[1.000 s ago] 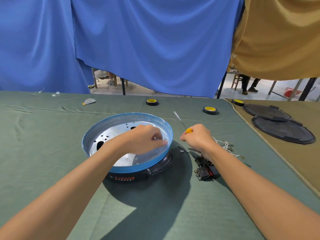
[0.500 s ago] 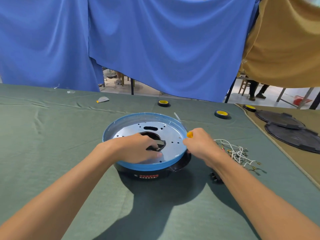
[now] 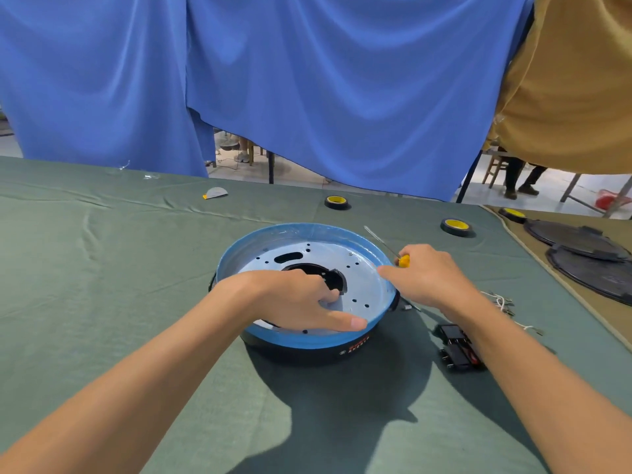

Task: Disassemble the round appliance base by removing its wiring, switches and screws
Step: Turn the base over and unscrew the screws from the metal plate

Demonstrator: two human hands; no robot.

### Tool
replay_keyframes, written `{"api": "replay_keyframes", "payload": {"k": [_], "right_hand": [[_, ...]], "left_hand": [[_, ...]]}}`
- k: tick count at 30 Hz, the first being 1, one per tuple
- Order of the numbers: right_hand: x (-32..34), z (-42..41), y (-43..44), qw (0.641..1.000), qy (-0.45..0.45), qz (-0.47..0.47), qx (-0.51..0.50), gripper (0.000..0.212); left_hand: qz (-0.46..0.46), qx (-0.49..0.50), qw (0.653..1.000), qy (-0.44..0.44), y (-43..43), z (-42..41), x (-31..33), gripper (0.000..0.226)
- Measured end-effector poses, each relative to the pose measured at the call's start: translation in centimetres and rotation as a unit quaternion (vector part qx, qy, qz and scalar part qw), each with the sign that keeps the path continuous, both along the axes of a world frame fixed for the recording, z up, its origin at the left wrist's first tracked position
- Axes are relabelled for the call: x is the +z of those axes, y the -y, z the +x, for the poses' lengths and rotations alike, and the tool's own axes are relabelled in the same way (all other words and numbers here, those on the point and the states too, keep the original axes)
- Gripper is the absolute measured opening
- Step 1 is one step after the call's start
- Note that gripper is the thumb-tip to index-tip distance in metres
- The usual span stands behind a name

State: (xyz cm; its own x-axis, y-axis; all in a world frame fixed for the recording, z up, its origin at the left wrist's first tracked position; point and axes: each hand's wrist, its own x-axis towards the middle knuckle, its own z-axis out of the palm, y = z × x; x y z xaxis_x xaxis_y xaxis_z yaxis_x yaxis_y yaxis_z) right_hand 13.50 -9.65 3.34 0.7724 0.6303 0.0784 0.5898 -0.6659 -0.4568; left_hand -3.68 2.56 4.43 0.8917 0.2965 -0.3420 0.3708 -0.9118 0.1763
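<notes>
The round appliance base (image 3: 239, 249) sits mid-table: a black body with a blue-filmed rim and a silver perforated plate inside. My left hand (image 3: 301, 299) reaches into it, fingers hooked into the dark central opening, thumb along the near rim. My right hand (image 3: 427, 275) rests at the right rim, shut on a yellow-handled screwdriver (image 3: 403, 261) whose shaft points up and away. Two removed black switches (image 3: 456, 347) lie right of the base, partly behind my right forearm. A bundle of white wiring (image 3: 501, 301) lies further right.
Two yellow-cored tape rolls (image 3: 337, 201) (image 3: 456, 227) stand behind the base, a third (image 3: 513, 213) on the tan cloth. Two black round covers (image 3: 581, 248) lie at the right. A small grey piece (image 3: 215, 192) lies far left. A small metal part (image 3: 407, 306) lies by the right rim.
My left hand shifted from the right inner rim to the central opening. The base has turned, its red label now at the front right. My right hand closed in on the rim.
</notes>
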Motion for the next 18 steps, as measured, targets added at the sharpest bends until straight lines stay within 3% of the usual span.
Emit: {"api": "replay_keyframes", "payload": {"k": [3,6,10,15,18], "right_hand": [[0.2,-1.3,1.7,0.997,-0.058,-0.031,0.032,0.023],[-0.3,-2.1,1.5,0.983,-0.156,0.068,0.069,0.014],[-1.5,-1.4,-0.2,0.982,-0.132,0.130,0.037,0.015],[-1.0,0.5,-2.4,0.983,-0.117,0.119,0.074,0.022],[0.3,1.3,-3.2,0.986,-0.107,0.076,0.105,0.024]], "left_hand": [[0.028,-0.011,0.999,0.013,0.4,0.6,0.0,0.081],[0.058,-0.012,0.998,0.022,1.2,1.4,-0.2,0.088],[0.093,0.014,0.994,0.051,2.7,2.0,-0.9,0.082],[0.187,-0.006,0.981,0.042,2.6,2.1,-0.3,0.120],[0.127,-0.022,0.991,0.039,2.0,2.4,-0.1,0.118]]}}
